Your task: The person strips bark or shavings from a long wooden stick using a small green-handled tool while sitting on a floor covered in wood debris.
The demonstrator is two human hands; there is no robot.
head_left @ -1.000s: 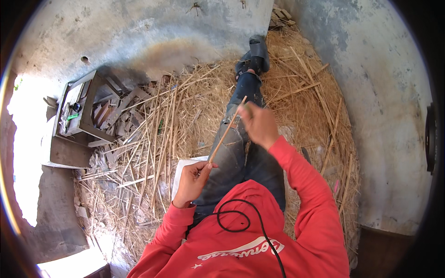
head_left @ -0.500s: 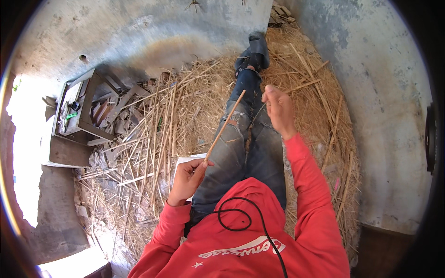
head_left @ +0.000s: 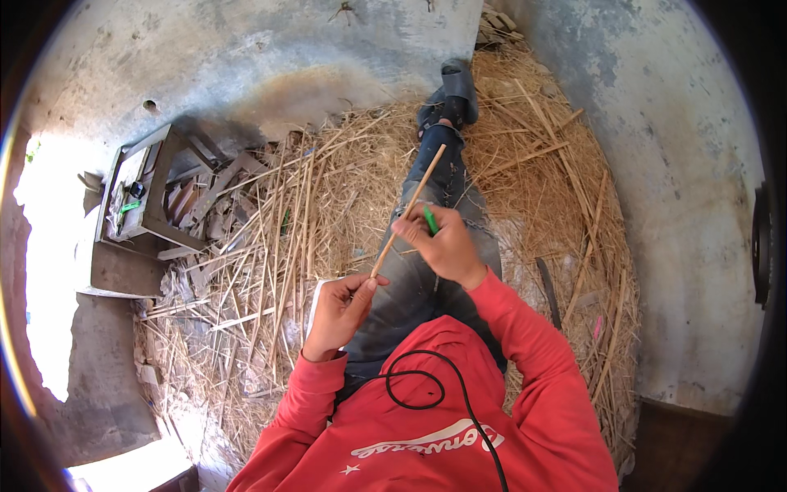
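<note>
over the outstretched leg [head_left: 430,176], the left hand [head_left: 340,307] pinches the near end of a thin bamboo stick [head_left: 407,211] while the right hand [head_left: 443,242], closed around a green-handled tool [head_left: 429,220], bears on the stick's middle. risk, as judged: the tool could skid toward the left hand's fingers [head_left: 361,283] or the thigh (only one stick end is pinched), or the stick could snap. compared with half a second ago, the right hand has come back down the stick toward the body.
</note>
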